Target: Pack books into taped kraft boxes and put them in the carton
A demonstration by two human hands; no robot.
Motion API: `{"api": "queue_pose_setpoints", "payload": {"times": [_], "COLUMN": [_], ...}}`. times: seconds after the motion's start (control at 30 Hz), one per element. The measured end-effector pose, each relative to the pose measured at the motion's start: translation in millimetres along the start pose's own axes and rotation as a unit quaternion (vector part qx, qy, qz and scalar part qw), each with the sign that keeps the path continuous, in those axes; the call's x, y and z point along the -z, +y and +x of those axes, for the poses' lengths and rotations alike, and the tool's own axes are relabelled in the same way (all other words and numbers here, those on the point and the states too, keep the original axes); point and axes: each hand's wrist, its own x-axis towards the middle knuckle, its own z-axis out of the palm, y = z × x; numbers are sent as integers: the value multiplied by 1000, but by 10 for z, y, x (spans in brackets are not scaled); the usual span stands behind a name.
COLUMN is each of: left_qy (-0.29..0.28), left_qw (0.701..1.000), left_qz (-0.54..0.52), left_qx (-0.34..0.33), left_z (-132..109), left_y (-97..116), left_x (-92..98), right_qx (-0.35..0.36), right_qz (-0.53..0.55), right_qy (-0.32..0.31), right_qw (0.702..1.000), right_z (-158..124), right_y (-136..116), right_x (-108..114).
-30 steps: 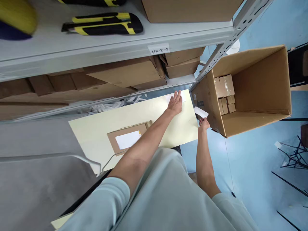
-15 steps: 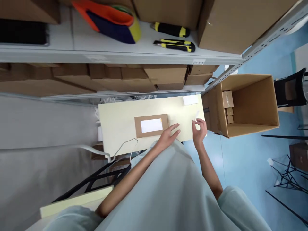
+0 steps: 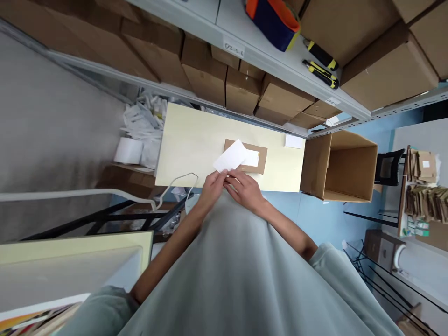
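Note:
A blank white paper slip [image 3: 230, 156] is held at its lower corner, tilted, over a flat brown cardboard box [image 3: 262, 166]. My left hand [image 3: 212, 189] pinches that corner with its fingertips. Close against it, my right hand [image 3: 246, 190] is closed at the same corner, its fingertips bunched together. The slip hides the box's left part and some of the white label [image 3: 252, 158] stuck on the box, which bears a small orange mark. Under the box is a pale yellow tabletop [image 3: 192, 149].
A white stack of slips [image 3: 294, 141] lies at the table's right back corner. A large open carton [image 3: 350, 163] stands to the right. Above runs a shelf holding boxes, utility knives [image 3: 321, 72] and a tape roll [image 3: 276, 21]. A bent white tube [image 3: 105, 192] crosses the left side.
My hands have come together in front of the box, and a white slip is now between them. Before, they were apart, the right one near the table's right end. The view has shifted.

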Motion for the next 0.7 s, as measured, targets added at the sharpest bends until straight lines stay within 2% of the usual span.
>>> {"api": "queue_pose_setpoints", "payload": {"times": [0.07, 0.13, 0.23, 0.3, 0.37, 0.43, 0.57, 0.7], "left_qy": [-18, -63, -137, -160, -169, -190, -244, -243], "left_qw": [998, 994, 983, 977, 978, 979, 969, 969], "left_qz": [57, 86, 119, 137, 122, 77, -5, -39], "left_qx": [-22, -26, -25, -27, -21, -12, -21, -30], "left_z": [-3, -18, -60, -86, -99, -97, -77, -84], "left_y": [-44, -86, -125, -126, -109, -79, 21, 181], "left_x": [211, 405, 641, 752, 829, 881, 954, 1041], "right_qx": [3, -15, -57, -97, -156, -212, -270, -305], "right_qz": [0, -6, 4, 51, 123, 188, 262, 274], "right_qy": [-25, -24, -13, -35, -64, -66, -32, 31], "right_qw": [1000, 1000, 998, 993, 978, 957, 926, 912], "right_z": [15, 41, 105, 144, 170, 191, 254, 330], "right_y": [-97, -153, -156, -123, -92, -91, -207, -416], "right_x": [-26, -19, 34, 82, 139, 204, 301, 289]}}
